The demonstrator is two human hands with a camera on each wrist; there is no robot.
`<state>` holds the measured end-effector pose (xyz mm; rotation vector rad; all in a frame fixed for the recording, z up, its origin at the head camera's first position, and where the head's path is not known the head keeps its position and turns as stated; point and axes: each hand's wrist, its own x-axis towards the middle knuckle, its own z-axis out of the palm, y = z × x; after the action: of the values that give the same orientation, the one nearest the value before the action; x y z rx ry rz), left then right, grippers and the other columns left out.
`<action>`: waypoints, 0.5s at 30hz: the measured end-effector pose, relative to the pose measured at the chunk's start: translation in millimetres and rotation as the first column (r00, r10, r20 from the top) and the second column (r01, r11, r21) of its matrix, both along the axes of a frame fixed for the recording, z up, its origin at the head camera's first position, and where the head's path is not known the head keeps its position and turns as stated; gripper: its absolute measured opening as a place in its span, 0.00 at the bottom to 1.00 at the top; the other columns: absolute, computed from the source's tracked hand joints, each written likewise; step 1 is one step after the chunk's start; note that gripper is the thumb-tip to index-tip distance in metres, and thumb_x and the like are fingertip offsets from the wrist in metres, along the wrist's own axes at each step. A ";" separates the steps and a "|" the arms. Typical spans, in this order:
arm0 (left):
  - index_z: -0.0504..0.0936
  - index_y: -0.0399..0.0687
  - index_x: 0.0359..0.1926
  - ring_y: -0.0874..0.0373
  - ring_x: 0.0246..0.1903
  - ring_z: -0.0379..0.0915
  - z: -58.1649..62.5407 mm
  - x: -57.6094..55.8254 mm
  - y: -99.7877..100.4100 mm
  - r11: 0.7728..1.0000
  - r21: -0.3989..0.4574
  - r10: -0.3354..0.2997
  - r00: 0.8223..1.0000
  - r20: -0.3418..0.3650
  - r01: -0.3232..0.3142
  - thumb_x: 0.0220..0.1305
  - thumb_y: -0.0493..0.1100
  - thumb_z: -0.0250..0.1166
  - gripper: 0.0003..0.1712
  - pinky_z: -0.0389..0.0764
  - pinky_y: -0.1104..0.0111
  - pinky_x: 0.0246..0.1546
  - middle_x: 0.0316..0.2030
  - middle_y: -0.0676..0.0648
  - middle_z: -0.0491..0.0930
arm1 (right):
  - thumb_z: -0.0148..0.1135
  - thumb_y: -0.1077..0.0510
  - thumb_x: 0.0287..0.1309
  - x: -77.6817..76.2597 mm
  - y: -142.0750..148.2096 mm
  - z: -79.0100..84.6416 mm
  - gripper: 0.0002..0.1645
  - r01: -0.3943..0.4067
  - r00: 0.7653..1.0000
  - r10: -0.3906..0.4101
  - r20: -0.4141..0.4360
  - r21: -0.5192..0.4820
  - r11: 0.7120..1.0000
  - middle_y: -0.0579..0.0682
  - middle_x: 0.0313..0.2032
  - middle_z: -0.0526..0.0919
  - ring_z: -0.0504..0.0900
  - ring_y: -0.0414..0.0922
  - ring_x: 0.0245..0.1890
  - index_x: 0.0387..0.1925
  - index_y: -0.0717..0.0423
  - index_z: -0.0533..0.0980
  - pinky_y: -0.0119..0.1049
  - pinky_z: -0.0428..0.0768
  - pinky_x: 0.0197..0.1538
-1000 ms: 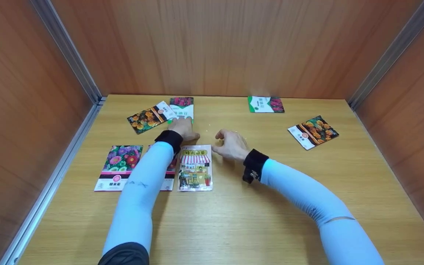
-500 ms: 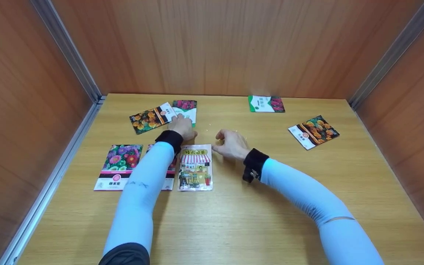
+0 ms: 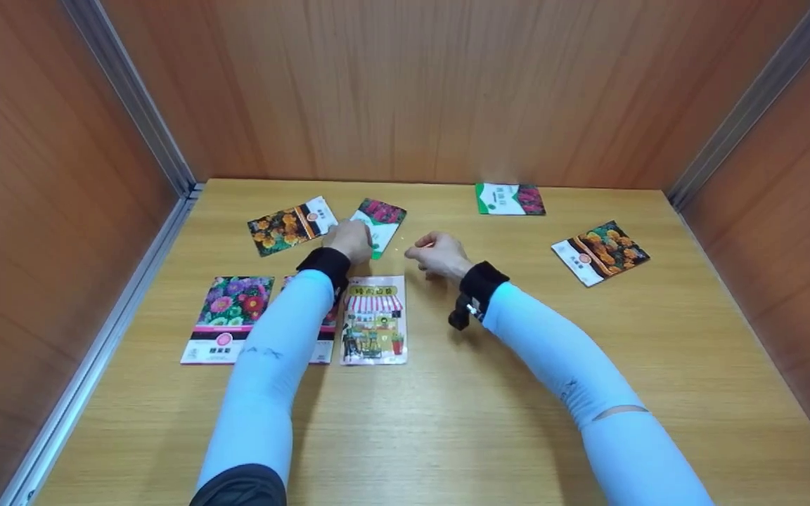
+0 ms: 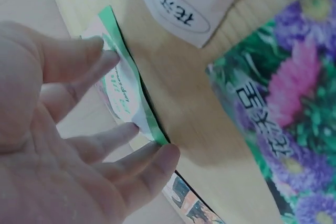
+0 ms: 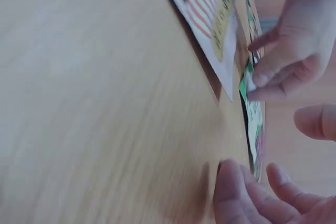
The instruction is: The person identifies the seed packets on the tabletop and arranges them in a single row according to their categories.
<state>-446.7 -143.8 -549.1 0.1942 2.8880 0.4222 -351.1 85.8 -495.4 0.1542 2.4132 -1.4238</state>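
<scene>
My left hand (image 3: 350,240) reaches over the lower left part of a green-and-white seed packet (image 3: 382,223) with magenta flowers. Its spread fingers (image 4: 121,135) touch that packet in the left wrist view; no firm grip shows. The packet lies turned askew on the table. Just right of it hovers my right hand (image 3: 440,253), fingers loosely bent and holding nothing. In the right wrist view, its fingertips (image 5: 231,174) are close to the packet's far end. Nearer the person, below both hands, lies a pink packet with a striped awning (image 3: 373,320).
An orange-flower packet (image 3: 292,225) lies left of my left hand. Two packets with pink and purple flowers (image 3: 229,320) lie at front left, one mostly under the left arm. Another green-and-white packet (image 3: 510,199) and orange-flower packet (image 3: 600,254) lie at right. Wooden walls (image 3: 405,91) enclose the table.
The green-and-white packet under my left hand has slid right and toward the person, turning clockwise and coming off the orange-flower packet's side. My right hand has moved slightly away from the person.
</scene>
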 end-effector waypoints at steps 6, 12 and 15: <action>0.87 0.39 0.61 0.34 0.67 0.78 50.2 45.2 17.6 0.986 -0.009 0.168 0.986 0.017 -0.168 0.73 0.42 0.68 0.20 0.84 0.43 0.66 0.65 0.31 0.85 | 0.70 0.49 0.78 -8.0 -5.3 2.7 0.28 0.038 0.997 -0.031 0.070 -0.112 0.993 0.56 0.62 0.88 0.89 0.49 0.56 0.69 0.57 0.76 0.41 0.91 0.59; 0.78 0.41 0.75 0.32 0.74 0.72 49.2 41.8 17.5 0.966 0.056 0.254 0.967 -0.004 -0.253 0.74 0.44 0.70 0.32 0.80 0.42 0.72 0.72 0.31 0.80 | 0.70 0.49 0.78 -11.5 -8.1 4.9 0.28 0.051 0.996 -0.042 0.084 -0.114 0.992 0.56 0.62 0.87 0.87 0.49 0.56 0.69 0.56 0.76 0.42 0.88 0.62; 0.72 0.41 0.79 0.32 0.75 0.71 34.7 26.8 8.4 0.950 0.135 0.284 0.959 0.001 -0.282 0.70 0.44 0.71 0.39 0.77 0.42 0.75 0.73 0.31 0.78 | 0.72 0.50 0.76 -12.8 -10.2 3.1 0.28 0.044 0.997 -0.037 0.064 -0.099 0.994 0.56 0.59 0.87 0.87 0.48 0.54 0.68 0.57 0.77 0.41 0.88 0.61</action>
<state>-419.9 -135.4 -514.4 -0.2013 2.9135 0.6687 -363.9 75.6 -492.3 0.2207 2.2961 -1.5313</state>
